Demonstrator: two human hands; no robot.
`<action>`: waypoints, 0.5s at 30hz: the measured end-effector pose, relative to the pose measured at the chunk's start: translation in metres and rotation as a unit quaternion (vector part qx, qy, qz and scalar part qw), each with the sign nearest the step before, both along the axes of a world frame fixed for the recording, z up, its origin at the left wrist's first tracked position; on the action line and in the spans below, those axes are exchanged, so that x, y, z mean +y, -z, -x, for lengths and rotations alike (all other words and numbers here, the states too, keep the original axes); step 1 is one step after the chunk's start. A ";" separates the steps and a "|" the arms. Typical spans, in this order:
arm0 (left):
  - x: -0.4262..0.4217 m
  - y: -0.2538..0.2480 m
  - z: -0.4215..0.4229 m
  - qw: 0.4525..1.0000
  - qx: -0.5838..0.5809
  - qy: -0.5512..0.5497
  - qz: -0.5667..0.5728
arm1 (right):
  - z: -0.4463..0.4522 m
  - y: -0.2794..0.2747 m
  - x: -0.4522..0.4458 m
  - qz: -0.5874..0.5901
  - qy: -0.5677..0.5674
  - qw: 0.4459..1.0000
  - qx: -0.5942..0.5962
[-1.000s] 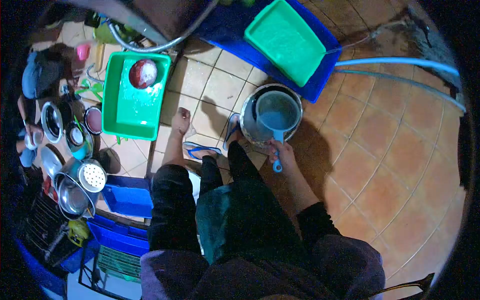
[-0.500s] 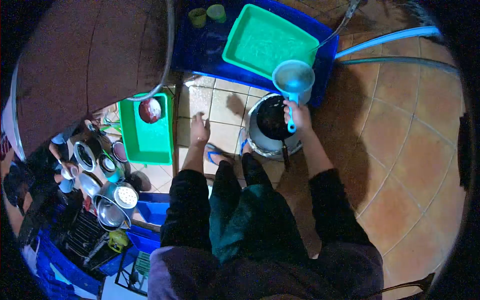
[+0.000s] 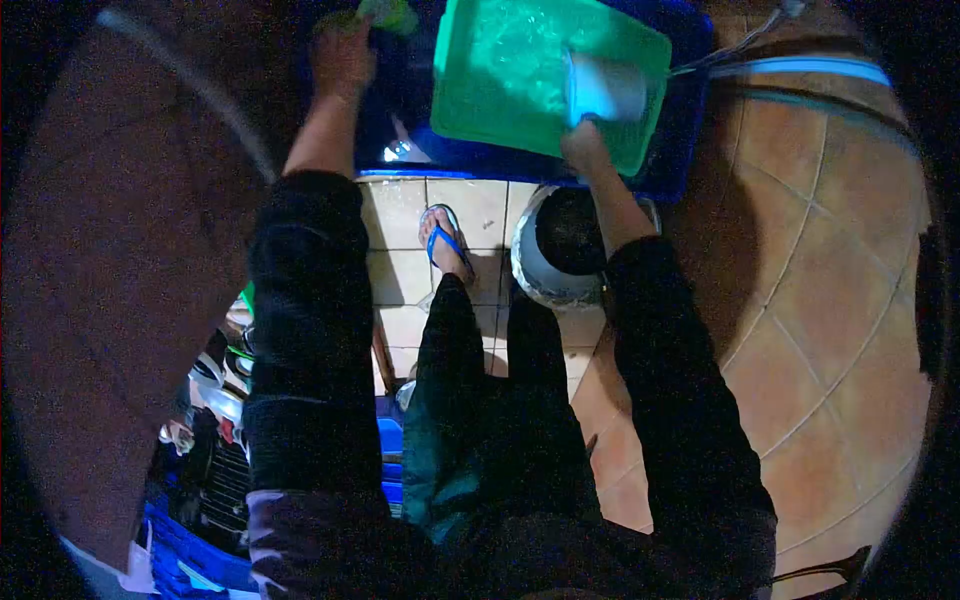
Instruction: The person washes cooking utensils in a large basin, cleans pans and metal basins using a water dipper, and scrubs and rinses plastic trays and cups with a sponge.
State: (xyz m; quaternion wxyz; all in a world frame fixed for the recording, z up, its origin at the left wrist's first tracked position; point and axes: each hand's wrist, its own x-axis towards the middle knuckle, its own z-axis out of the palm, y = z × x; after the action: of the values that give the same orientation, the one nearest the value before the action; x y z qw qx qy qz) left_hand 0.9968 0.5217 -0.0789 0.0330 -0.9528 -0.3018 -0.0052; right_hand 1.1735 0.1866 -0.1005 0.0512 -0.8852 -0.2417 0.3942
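Observation:
My right hand [image 3: 585,145] is closed round the handle of a light-blue water dipper [image 3: 590,90]. The dipper is tipped on its side, just above or within the green basin [image 3: 440,95], whose water looks rippled. Dim and blurred, my left hand [image 3: 343,60] reaches over the left end of the big blue tub [image 3: 395,130]. Beside its fingers, at the top edge of the view, is a pale green cup [image 3: 388,14]. Whether the fingers grip anything there does not show.
A grey pot [image 3: 545,270] with a blackened pan [image 3: 575,230] on it stands on the tiles by my right forearm. Hoses [image 3: 800,68] run in from the right. Dishes [image 3: 222,400] lie at lower left, and a dark brown surface [image 3: 130,250] fills the left side.
My right hand has carried the dipper from above the pot forward to the green basin and tilted it. My left hand has moved forward to the cup, and my view has shifted.

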 end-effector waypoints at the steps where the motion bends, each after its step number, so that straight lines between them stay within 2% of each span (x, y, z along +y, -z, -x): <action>1: 0.017 0.023 0.001 1.000 0.002 0.009 0.008 | 0.003 0.018 -0.001 -0.044 0.008 0.997 -0.068; 2: 0.039 0.049 0.004 0.998 0.029 0.036 -0.053 | 0.007 0.026 0.002 -0.037 0.016 0.997 -0.066; 3: 0.051 0.073 0.004 0.990 0.055 0.064 -0.115 | 0.011 0.031 0.009 -0.041 -0.029 0.996 -0.069; 4: 0.046 0.067 -0.006 0.990 0.056 0.072 -0.109 | 0.013 0.034 0.014 -0.045 -0.075 0.994 -0.071; 6: 0.028 0.031 -0.030 0.983 0.168 -0.021 0.071 | 0.014 0.027 0.025 -0.060 -0.029 0.997 -0.044; 7: 0.031 0.057 -0.026 0.982 0.171 -0.016 0.074 | 0.014 0.026 0.029 -0.088 0.012 0.996 -0.023; 8: 0.039 0.103 -0.016 0.989 0.147 0.004 0.028 | 0.016 0.034 0.026 -0.085 0.018 0.996 -0.020; 9: 0.040 0.126 -0.013 0.992 0.120 0.023 -0.019 | 0.016 0.045 0.022 -0.130 0.044 0.990 0.004; 10: 0.033 0.125 -0.017 0.993 0.118 0.028 -0.019 | 0.013 0.046 0.023 -0.177 0.068 0.982 0.025; 11: 0.022 0.123 -0.017 0.992 0.034 -0.076 0.090 | 0.010 0.044 0.022 -0.175 0.071 0.982 0.022; 12: 0.014 0.123 -0.014 0.963 -0.051 -0.179 0.196 | 0.011 0.028 0.028 -0.192 0.118 0.971 0.075; 13: 0.006 0.119 -0.011 0.963 -0.051 -0.177 0.199 | 0.017 0.018 0.028 -0.199 0.142 0.964 0.102; 14: -0.001 0.111 -0.007 0.988 0.018 -0.075 0.132 | 0.024 0.006 0.029 -0.206 0.166 0.956 0.128; 15: -0.006 0.101 -0.008 0.994 0.052 -0.023 0.094 | 0.031 -0.002 0.033 -0.236 0.132 0.959 0.081</action>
State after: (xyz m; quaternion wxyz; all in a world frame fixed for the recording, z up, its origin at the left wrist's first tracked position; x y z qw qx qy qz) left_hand 1.0053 0.5160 -0.1798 -0.0410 -0.9436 -0.3202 0.0739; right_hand 1.1427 0.2197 -0.0983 0.3294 -0.8371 -0.2040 0.3861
